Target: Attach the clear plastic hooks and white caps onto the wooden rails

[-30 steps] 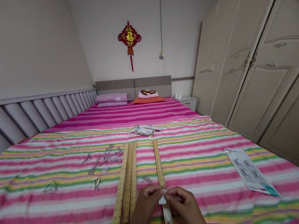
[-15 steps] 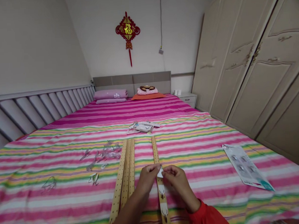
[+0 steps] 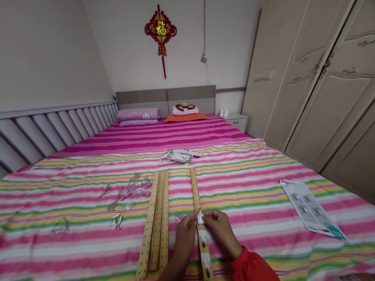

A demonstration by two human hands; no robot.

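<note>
My left hand and my right hand meet over a perforated wooden strip lying lengthwise on the striped bedcover. Between their fingertips is a small white hook, pressed against the strip. Two more white hooks sit on the strip below my hands. Three similar strips lie side by side to the left. Loose clear hooks are scattered beyond them, and a white hook card lies to the right.
A heap of packaging lies farther up the bed. Pillows rest against the headboard. A padded wall panel runs along the left side, and a tall cream wardrobe stands at the right.
My hands have come down to the strip, with the white hook now against it. The view has tilted downward, moving the room higher in the picture, and my red sleeve shows.
</note>
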